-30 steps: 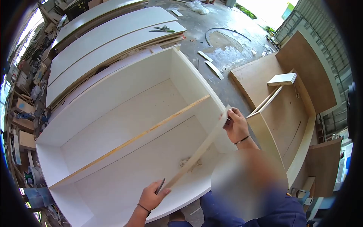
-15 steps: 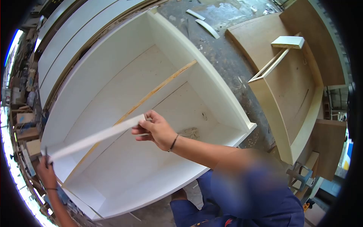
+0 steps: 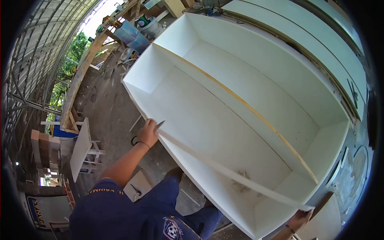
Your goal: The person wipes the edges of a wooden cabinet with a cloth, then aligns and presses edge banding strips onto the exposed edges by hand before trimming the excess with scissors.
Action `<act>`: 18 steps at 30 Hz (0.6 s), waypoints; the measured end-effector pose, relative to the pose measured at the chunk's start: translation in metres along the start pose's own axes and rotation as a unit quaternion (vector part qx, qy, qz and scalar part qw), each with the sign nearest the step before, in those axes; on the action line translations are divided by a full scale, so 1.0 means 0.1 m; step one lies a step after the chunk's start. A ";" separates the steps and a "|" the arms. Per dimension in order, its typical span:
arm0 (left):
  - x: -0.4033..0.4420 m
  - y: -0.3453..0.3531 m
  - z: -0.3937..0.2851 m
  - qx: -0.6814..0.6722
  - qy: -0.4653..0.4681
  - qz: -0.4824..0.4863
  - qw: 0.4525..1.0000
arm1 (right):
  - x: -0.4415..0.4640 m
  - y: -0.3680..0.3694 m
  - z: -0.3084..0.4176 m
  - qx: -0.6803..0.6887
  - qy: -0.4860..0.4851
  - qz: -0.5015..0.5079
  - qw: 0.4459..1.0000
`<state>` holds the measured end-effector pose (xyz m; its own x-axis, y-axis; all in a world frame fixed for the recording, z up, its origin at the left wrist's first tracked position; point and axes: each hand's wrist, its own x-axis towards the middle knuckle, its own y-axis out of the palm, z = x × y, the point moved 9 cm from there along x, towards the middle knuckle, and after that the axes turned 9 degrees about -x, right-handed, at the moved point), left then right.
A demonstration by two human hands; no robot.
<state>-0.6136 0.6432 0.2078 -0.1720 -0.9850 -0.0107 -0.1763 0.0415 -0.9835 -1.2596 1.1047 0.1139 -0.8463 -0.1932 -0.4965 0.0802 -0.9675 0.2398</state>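
A large white cabinet carcass [image 3: 192,110] lies with its open side up, split lengthwise by a divider with a bare yellowish wood edge [image 3: 240,100]. A long, thin white edging strip [image 3: 236,175] stretches across the nearer compartment. My left hand [image 3: 149,134] is closed at the carcass's near side, around scissors [image 3: 159,126] whose blade points out past the fingers and whose black loop hangs behind. The strip's left end lies at this hand; whether the fingers pinch it is unclear. At the far right end, my right hand [image 3: 299,221] grips the strip's other end.
Crumpled scraps [image 3: 243,180] lie inside the carcass. Long white panels [image 3: 296,32] are stacked behind it. A blue container [image 3: 130,34] and a white bucket [image 3: 152,27] stand beyond its left end. A white board on trestles [image 3: 81,150] is at the left.
The view has swung left along the carcass. My hands have moved farther apart, and the strip, earlier held up over the divider, now spans the nearer compartment.
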 end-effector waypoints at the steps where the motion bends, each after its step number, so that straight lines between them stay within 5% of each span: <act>1: -0.15 -0.09 0.37 0.002 -0.016 -0.038 0.999 | 0.23 -0.50 0.02 -0.049 -0.063 0.074 0.994; 4: -0.25 -0.31 1.43 -0.014 -0.114 -0.104 0.988 | -0.58 -0.10 0.10 -0.010 -0.036 -0.036 0.999; 7: -0.20 -0.65 2.51 0.022 -0.272 -0.209 0.939 | -1.19 0.60 -0.15 -0.089 -0.008 0.029 0.996; 8: -0.22 -0.58 3.17 -0.108 -0.371 -0.229 0.894 | -1.41 0.88 -0.32 -0.106 0.010 0.047 0.993; 10: -0.05 -0.68 4.05 -0.186 -0.425 -0.281 0.840 | -1.82 1.35 -0.77 -0.063 0.075 0.072 0.993; 11: 0.04 -0.89 4.30 -0.135 -0.396 -0.313 0.853 | -2.02 1.59 -1.04 -0.049 0.114 0.085 0.989; 14: 0.61 -1.60 5.40 -0.284 -0.381 -0.439 0.763 | -2.93 2.60 -1.40 -0.051 0.196 0.098 0.974; 16: 1.25 -2.47 5.61 -0.380 -0.283 -0.504 0.722 | -3.28 3.08 -1.58 -0.063 0.206 0.150 0.965; 18: 1.93 -3.38 5.56 -0.303 -0.248 -0.493 0.777 | -3.62 3.49 -1.65 -0.074 0.211 0.196 0.955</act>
<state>-0.0478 0.3462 0.4380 0.7034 -0.5260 0.4782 -0.4357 -0.8505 -0.2947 -0.8383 0.8097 0.2395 -0.4507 -0.5636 -0.6922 0.4477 -0.8136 0.3709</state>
